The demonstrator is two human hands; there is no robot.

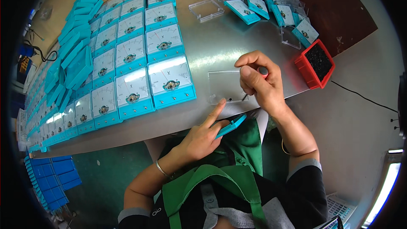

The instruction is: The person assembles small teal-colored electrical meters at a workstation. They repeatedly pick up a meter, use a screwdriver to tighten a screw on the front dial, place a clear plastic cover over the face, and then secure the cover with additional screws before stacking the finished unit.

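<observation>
My right hand (266,88) is closed around a screwdriver (263,71) with a red and black handle, its thin dark shaft pointing down. Under it a clear plastic cover (222,82) lies flat at the table's front edge. The index finger of my left hand (202,140) is stretched out to the cover's near edge, beside a small black piece (230,99). My other left fingers are curled round a teal plastic part (232,126), held just off the table edge. Whether the screwdriver tip touches the cover I cannot tell.
Rows of teal panel meters (170,80) fill the table's left side, with stacked teal housings (78,65) on top. At the right edge stands a red bin (316,65) of small black parts. Loose meters (243,10) and clear covers (206,10) lie at the back right.
</observation>
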